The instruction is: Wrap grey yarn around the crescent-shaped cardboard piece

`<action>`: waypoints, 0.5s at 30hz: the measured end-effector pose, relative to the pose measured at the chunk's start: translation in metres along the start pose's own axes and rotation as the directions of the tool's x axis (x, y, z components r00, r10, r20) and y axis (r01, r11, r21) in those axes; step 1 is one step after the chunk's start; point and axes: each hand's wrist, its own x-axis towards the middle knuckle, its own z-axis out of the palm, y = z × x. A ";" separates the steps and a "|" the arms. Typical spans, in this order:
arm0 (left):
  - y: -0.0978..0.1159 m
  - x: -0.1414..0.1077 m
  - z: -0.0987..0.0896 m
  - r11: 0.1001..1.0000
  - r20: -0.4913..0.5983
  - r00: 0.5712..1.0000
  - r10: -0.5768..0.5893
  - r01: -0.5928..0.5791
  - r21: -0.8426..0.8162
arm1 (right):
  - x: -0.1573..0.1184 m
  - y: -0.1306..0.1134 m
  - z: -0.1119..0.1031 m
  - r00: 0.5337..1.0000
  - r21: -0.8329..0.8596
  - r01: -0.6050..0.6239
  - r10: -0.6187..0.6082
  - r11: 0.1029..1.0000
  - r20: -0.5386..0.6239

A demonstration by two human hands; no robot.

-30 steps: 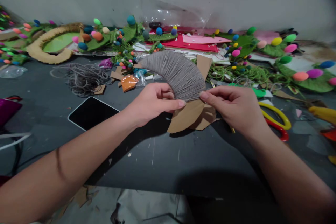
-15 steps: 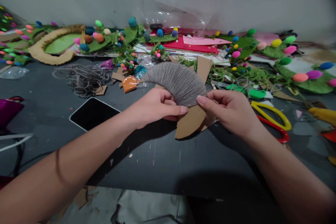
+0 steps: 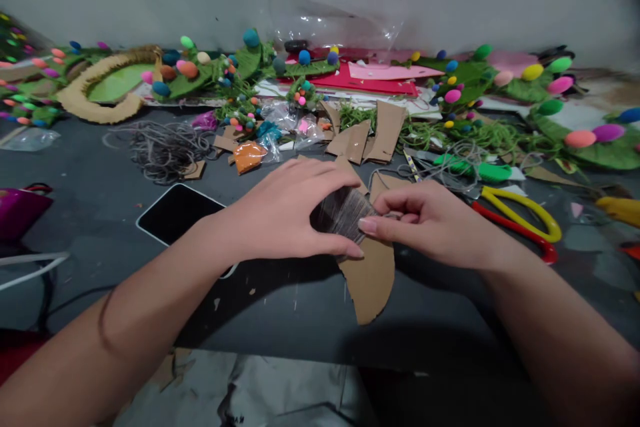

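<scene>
A curved cardboard piece (image 3: 373,280) partly wound with grey yarn (image 3: 343,213) is between my hands over the table, its bare brown end pointing down toward me. My left hand (image 3: 285,213) grips the wound part from the left, thumb in front and fingers over the top, hiding most of the winding. Close against the winding's right edge, my right hand (image 3: 425,220) is closed in a pinch on the grey yarn, thumb tip touching the wound surface. A loose strand loops just above its fingers.
A phone (image 3: 175,213) lies left of my hands, partly under my left forearm. Yellow-and-red-handled scissors (image 3: 530,213) are at the right. Behind lie a grey yarn tangle (image 3: 167,147), cardboard scraps (image 3: 387,130), an orange packet (image 3: 249,157) and green felt leaves (image 3: 590,140) with coloured balls.
The wrapped cardboard has turned and come lower, its bare end now pointing down. My left hand has moved over the winding and covers most of it. My right hand stays at its right edge.
</scene>
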 end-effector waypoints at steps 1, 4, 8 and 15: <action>0.001 -0.001 0.001 1.000 0.031 0.999 -0.027 0.027 0.013 | 0.000 -0.001 0.000 1.000 0.000 0.000 0.000 1.000 0.006; 0.004 -0.002 -0.001 0.998 0.047 0.997 -0.068 0.069 -0.006 | -0.001 -0.006 0.001 1.000 0.019 -0.002 0.002 1.000 -0.007; 0.006 -0.003 -0.006 0.993 0.058 0.995 -0.083 0.088 -0.084 | -0.003 -0.012 0.000 0.999 0.051 0.008 -0.005 0.999 -0.049; 0.009 -0.003 -0.010 0.931 -0.008 0.994 -0.109 0.100 -0.352 | -0.006 -0.008 -0.004 0.988 0.353 0.145 -0.115 0.924 -0.105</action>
